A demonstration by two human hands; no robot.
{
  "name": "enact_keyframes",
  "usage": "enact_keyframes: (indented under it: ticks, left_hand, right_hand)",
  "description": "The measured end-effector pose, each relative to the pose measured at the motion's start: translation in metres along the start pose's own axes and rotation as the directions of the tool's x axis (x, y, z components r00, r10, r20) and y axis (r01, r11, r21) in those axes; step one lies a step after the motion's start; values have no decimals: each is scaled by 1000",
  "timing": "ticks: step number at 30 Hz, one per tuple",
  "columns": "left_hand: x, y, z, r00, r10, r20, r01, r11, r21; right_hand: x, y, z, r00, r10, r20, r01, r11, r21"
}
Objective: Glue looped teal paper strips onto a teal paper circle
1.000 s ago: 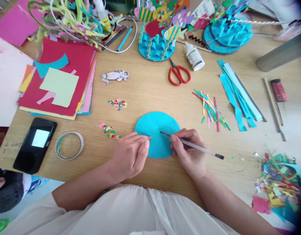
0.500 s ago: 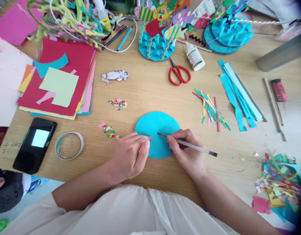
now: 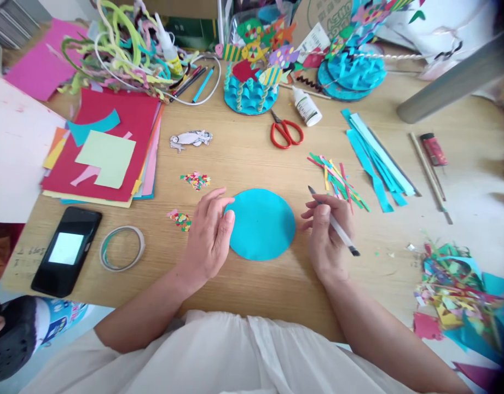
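A blue paper circle (image 3: 261, 224) lies flat on the wooden table between my hands, with a tiny dark dot near its middle. My left hand (image 3: 210, 235) is at the circle's left edge, fingers loosely curved and apart, holding nothing; whether a fingertip touches the paper I cannot tell. To the right of the circle, my right hand (image 3: 330, 235) grips a pen (image 3: 341, 232) with a clear barrel, its tip pointing up and left, off the paper. Two small heaps of paper confetti (image 3: 195, 180) lie beyond and beside my left hand.
Red-handled scissors (image 3: 287, 134), a glue bottle (image 3: 307, 106) and paper strips (image 3: 337, 178) lie beyond the circle. At left are a phone (image 3: 66, 251), a tape roll (image 3: 122, 248) and stacked coloured paper (image 3: 99, 178). Paper scraps (image 3: 461, 295) are heaped at right; a fish decoration (image 3: 252, 96) stands behind.
My right hand has lifted the pen off the circle and moved right. My left hand has uncurled from a fist and drawn back to the left. The view has shifted slightly.
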State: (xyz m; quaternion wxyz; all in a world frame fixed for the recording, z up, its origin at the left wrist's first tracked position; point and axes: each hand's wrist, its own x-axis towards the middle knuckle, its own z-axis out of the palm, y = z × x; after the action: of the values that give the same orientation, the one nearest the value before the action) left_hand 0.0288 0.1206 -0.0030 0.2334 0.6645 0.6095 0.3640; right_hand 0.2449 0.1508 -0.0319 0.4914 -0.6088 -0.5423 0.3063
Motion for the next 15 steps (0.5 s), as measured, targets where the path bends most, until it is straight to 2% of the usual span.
enact_keyframes:
  ticks: [4, 8, 10, 12, 15]
  left_hand:
    - [0, -4, 3, 1000, -20, -7, 20, 996, -81]
    - [-2, -5, 4, 999, -39, -17, 36, 990, -137]
    - [-5, -4, 6, 998, -61, 16, 62, 985, -160]
    - [-9, -2, 7, 994, -78, 83, 91, 982, -167]
    - [-10, 1, 7, 995, 0, 104, 15, 990, -140]
  right_hand:
    - [3, 2, -1, 999, -7, 34, 7, 1000, -4]
    - [8, 5, 0, 1000, 2, 25, -6, 989, 146]
    - [11, 7, 0, 1000, -17, 25, 11, 974, 225]
    - [13, 10, 1, 999, -47, 20, 41, 971, 234]
    - [13, 12, 0, 997, -72, -19, 74, 982, 172]
